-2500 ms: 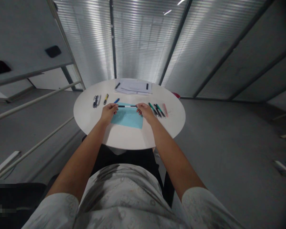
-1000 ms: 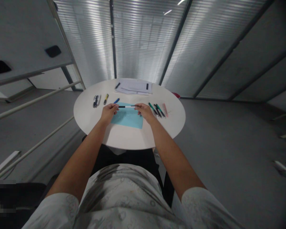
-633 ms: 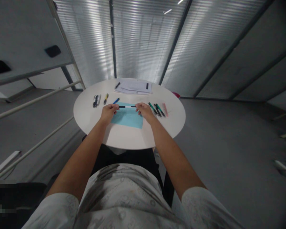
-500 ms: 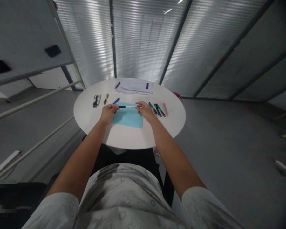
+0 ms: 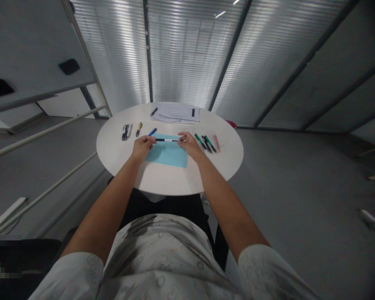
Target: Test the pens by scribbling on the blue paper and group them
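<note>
A black and white pen [image 5: 166, 140] is held level between my two hands. My left hand [image 5: 143, 148] pinches its dark end. At the opposite end, the fingers of my right hand [image 5: 188, 143] are closed around the thin tip, which they partly cover. Under the pen a light blue sheet [image 5: 166, 156] lies on the round white table [image 5: 170, 183]. Just beyond my left fingertips lies a blue pen [image 5: 152, 131], touching or close to the sheet's top edge.
Black and green pens [image 5: 206, 143] and a pinkish stick [image 5: 217, 143] lie to the right. Dark pens [image 5: 125, 132] and a yellow highlighter [image 5: 139, 129] lie to the left. A paper stack [image 5: 176, 112] rests at the far edge. A pale metal railing [image 5: 50, 129] stands left of the table.
The pen stays between both hands in nearly the same place. My right fingers have shifted slightly around its tip.
</note>
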A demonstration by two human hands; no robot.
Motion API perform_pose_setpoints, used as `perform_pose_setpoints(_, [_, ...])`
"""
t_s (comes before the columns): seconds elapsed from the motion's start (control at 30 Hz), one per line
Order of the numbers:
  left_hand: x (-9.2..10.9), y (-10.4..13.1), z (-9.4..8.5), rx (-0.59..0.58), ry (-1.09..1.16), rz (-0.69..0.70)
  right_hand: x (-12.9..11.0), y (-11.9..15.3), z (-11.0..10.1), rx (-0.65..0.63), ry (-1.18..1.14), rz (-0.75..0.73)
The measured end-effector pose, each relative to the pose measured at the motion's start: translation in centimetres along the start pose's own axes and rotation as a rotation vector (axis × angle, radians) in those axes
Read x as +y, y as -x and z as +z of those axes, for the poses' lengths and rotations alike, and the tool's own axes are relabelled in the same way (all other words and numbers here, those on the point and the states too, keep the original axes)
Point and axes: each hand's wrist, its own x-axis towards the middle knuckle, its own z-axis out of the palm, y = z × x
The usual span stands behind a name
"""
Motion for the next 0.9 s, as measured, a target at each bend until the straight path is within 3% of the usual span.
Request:
perform_pose_setpoints(0.2, [0.28, 0.09, 0.12, 0.0, 0.014, -0.017, 0.06, -0.04, 0.08, -0.053, 0.007, 0.06])
perform_pose_setpoints(0.4, [0.57, 0.25, 0.2, -0.008, 0.006, -0.022, -0.31, 0.12, 0.15, -0.032, -0.028, -0.014])
perform_pose_setpoints(0.53, [0.43, 0.23, 0.21, -0.003, 0.006, -0.014, -0.08, 0.1, 0.13, -0.085, 0.028, 0.069])
perform_pose_setpoints(0.73, [0.16, 0.13, 0.17, -0.014, 0.01, -0.011, 0.05, 0.21, -0.09, -0.084, -0.024, -0.046])
perform_pose_setpoints(0.9, [0.2, 0.09, 0.16, -0.013, 0.012, -0.011, 0.2, 0.08, 0.38, -0.146, 0.016, 0.038])
